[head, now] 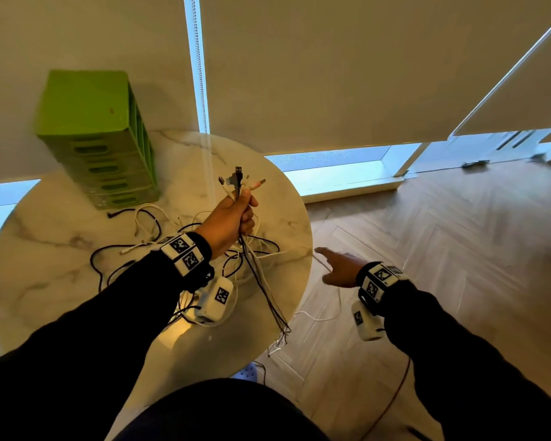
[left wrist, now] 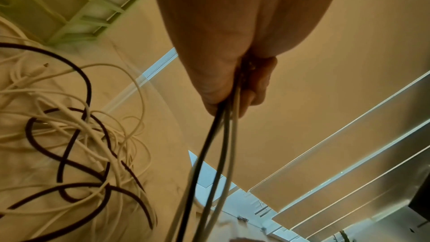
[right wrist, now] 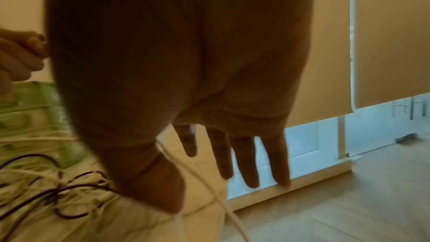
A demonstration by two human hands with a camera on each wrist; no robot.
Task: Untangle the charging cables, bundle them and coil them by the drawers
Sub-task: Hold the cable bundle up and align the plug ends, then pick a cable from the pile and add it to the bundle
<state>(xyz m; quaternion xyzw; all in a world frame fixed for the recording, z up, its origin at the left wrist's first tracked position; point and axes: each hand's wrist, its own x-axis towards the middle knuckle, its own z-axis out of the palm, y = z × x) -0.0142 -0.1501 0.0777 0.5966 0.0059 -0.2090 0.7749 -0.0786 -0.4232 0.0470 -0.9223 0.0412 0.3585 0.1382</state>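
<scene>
My left hand (head: pixel 236 211) grips a bundle of black and white charging cables (head: pixel 261 281) above the round marble table (head: pixel 45 249), their plugs (head: pixel 240 181) sticking up out of the fist. In the left wrist view the cables (left wrist: pixel 214 154) hang down from the curled fingers (left wrist: pixel 253 87). More cables (head: pixel 147 230) lie tangled on the table and show again as loops (left wrist: pixel 76 144) in that view. My right hand (head: pixel 334 265) hovers off the table's right edge with straight, spread fingers (right wrist: pixel 244 163), next to a white cable (right wrist: pixel 209 190) that trails over the edge.
Green stacked drawers (head: pixel 99 135) stand at the back left of the table. Roller blinds (head: pixel 363 74) cover the windows behind. Wooden floor (head: pixel 458 249) lies to the right, with a thin cable (head: pixel 395 396) running across it.
</scene>
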